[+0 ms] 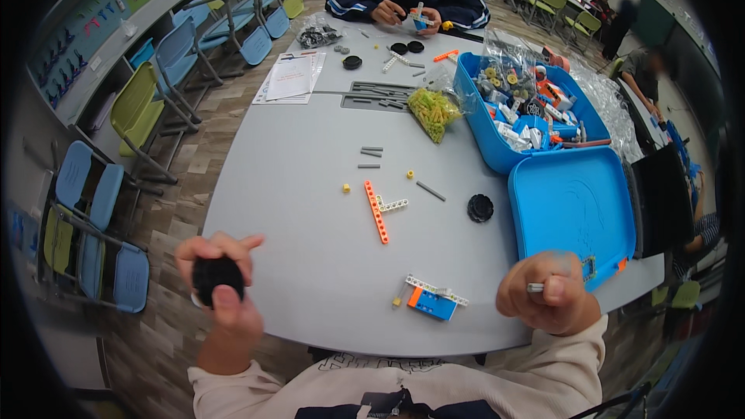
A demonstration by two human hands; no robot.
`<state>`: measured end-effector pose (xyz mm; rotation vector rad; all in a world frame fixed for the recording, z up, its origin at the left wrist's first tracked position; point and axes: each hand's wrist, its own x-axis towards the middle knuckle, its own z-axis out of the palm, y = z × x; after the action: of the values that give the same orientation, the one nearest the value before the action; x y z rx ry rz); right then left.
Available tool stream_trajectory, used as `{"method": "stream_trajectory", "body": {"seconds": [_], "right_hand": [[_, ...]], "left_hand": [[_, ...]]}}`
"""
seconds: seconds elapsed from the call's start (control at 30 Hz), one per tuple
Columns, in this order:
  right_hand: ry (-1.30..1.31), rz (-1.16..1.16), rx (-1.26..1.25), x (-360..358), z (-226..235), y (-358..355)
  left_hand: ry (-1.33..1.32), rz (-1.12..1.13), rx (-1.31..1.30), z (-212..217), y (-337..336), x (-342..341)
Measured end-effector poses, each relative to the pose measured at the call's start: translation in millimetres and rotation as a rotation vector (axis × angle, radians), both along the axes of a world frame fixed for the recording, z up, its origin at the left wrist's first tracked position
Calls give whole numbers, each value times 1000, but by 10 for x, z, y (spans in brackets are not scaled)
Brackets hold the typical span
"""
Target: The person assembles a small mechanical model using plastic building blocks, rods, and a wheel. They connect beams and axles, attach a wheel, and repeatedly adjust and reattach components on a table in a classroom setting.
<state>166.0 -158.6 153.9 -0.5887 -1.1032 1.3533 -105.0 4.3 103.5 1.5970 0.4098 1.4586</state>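
Observation:
My left hand point(225, 261) holds a round black toy wheel point(211, 279) off the table's left edge, thumb across its front. On the right, my right hand point(547, 292) is closed around a short grey axle point(535, 288) whose end sticks out by the thumb. Between the hands lies a small assembly point(434, 304) of blue, orange and white building pieces, with a tan piece point(396, 302) beside it. Farther off, an orange beam point(375, 212) is joined to a white beam point(394, 205). Another black wheel point(480, 208) rests right of them, near a loose grey axle point(431, 191).
A blue bin point(485, 136) full of building pieces stands at the right, its blue lid point(570, 202) nearer me. Beyond the lid is a dark laptop point(660, 206). A bag of yellow-green pieces point(434, 114) and papers point(291, 77) lie farther back. Opposite, a person handles pieces point(421, 19).

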Motion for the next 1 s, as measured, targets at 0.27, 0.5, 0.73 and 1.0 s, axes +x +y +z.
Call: {"method": "stream_trajectory", "body": {"seconds": [0.27, 0.5, 0.73, 1.0], "right_hand": [[-1374, -341, -35, 386, -812, 1232], [-1690, -359, -54, 240, -1160, 1958], [-1598, -453, -166, 489, -939, 1961], [-1944, -202, -445, 659, -957, 1373]], "left_hand": [[566, 38, -23, -587, 822, 355], [680, 49, -152, -1111, 1183, 614], [716, -26, -138, -1185, 1218, 567], [661, -85, -120, -1194, 1237, 566]]}}
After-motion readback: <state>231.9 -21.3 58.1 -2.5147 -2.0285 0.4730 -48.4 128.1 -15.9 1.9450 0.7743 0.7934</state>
